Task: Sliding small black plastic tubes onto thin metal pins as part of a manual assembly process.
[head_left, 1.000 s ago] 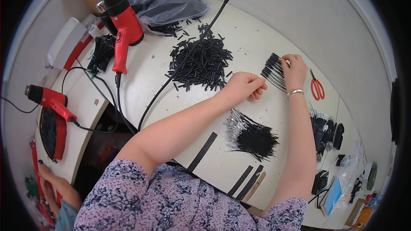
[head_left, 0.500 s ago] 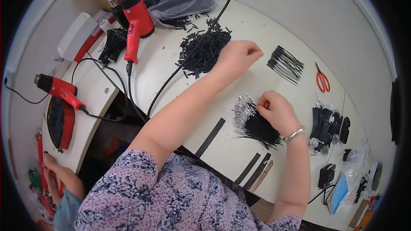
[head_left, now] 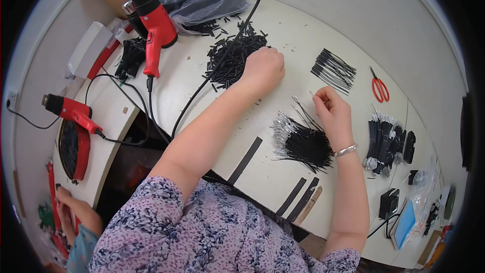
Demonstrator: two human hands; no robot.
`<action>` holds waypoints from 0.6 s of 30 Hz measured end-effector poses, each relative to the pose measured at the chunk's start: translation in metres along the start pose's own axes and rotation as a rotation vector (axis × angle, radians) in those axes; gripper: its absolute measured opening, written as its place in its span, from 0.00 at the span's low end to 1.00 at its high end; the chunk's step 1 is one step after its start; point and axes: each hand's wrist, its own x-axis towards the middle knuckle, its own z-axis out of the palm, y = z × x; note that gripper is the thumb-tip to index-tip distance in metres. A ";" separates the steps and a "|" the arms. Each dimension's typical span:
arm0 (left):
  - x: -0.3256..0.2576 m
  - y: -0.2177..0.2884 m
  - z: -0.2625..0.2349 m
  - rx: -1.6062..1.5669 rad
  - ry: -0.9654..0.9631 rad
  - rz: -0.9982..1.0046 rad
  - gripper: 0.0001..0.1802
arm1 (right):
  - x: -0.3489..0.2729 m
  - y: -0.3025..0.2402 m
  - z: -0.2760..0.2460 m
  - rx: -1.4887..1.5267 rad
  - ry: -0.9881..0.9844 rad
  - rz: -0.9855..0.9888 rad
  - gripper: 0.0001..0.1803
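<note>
My left hand [head_left: 265,70] is closed, its fingers curled at the right edge of a pile of short black tube pieces [head_left: 228,65]; what is in the fingertips, if anything, is hidden. My right hand [head_left: 334,114] pinches a thin wire whose pale tip [head_left: 311,92] pokes out past the fingers. Just below it lies a bundle of black wires [head_left: 305,146] with silvery ends fanned to the left, a few of them standing up out of the bundle. Beyond my right hand, a row of black wires with thicker sleeved ends [head_left: 333,71] lies side by side on the white table.
Red-handled scissors [head_left: 380,90] and bundled black wires [head_left: 384,144] lie at the right. Red heat guns [head_left: 159,30] stand at the left, their cables crossing the table. A black cord [head_left: 230,50] hangs over the tube pile. At lower left another person's hands [head_left: 76,207] show.
My left hand has drawn back to the tube pile's edge, its fingers curling down. My right hand has lifted up from the wire bundle with a wire, pulling a few others partly up.
</note>
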 end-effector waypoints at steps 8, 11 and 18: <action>-0.003 0.042 -0.003 -1.533 -0.355 -0.504 0.09 | 0.004 0.008 0.002 0.234 0.075 0.057 0.03; -0.006 0.044 0.005 -1.684 -0.389 -0.512 0.09 | 0.004 0.007 0.001 0.230 0.117 0.033 0.03; -0.007 0.045 0.007 -1.740 -0.443 -0.549 0.12 | 0.002 -0.004 0.000 0.206 0.150 -0.010 0.02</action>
